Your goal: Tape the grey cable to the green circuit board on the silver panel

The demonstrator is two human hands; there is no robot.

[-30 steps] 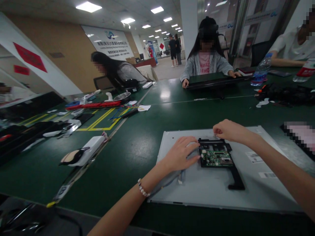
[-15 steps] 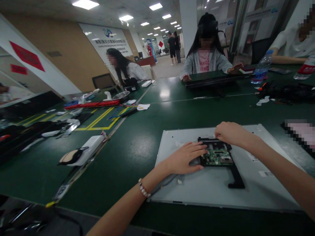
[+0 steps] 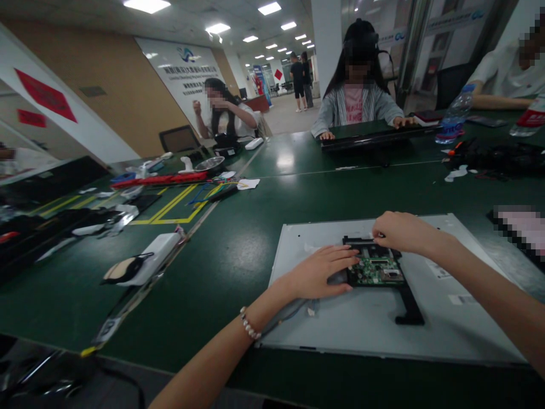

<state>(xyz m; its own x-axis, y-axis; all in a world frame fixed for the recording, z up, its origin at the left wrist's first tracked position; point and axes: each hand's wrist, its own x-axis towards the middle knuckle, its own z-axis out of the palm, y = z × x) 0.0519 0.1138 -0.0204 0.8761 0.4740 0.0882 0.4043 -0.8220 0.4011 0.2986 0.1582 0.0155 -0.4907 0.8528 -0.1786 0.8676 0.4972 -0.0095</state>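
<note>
A grey metal back panel (image 3: 361,324) lies flat on the green table in front of me. A green circuit board (image 3: 377,271) sits in a black plastic bracket (image 3: 407,307) on the panel. My left hand (image 3: 319,272) lies flat with fingers stretched out, touching the board's left edge. My right hand (image 3: 398,232) rests curled on the bracket's far edge, fingers pressed together; what they pinch is hidden. A thin cable (image 3: 289,312) runs under my left wrist.
A white device with a black and tan part (image 3: 142,261) lies left of the panel. Yellow floor-style tape, red tools (image 3: 162,182) and a metal bowl sit further left. People work across the table; a water bottle (image 3: 455,119) and black parts (image 3: 498,159) stand far right.
My left hand slid right onto the board's left edge and flattened. My right hand settled slightly lower on the bracket's far edge. A person at the far left sat upright.
</note>
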